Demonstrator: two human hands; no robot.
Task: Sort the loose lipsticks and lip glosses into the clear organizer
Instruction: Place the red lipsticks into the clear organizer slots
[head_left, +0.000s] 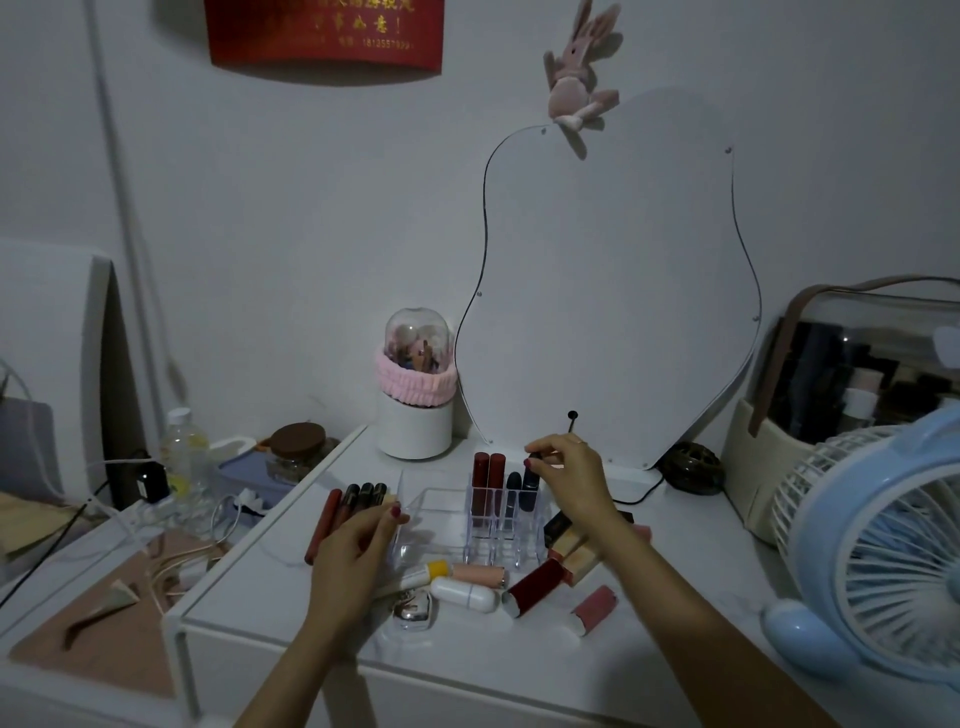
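Head view: we see the right hand (569, 470) pinching a dark lipstick (530, 480) by its cap, upright in a back slot of the clear organizer (441, 525) on the white counter (649, 639). Left hand (358, 545) curls round the organizer's left edge. Two red tubes (488, 480) stand slotted. Loose lipsticks (535, 587) lie just in front; a blue fan (883, 545) at right.

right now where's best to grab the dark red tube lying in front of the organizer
Pinch the dark red cylindrical tube across its middle from above. It lies flat and slanted on the white tabletop, long sides exposed; neighbours sit off its ends.
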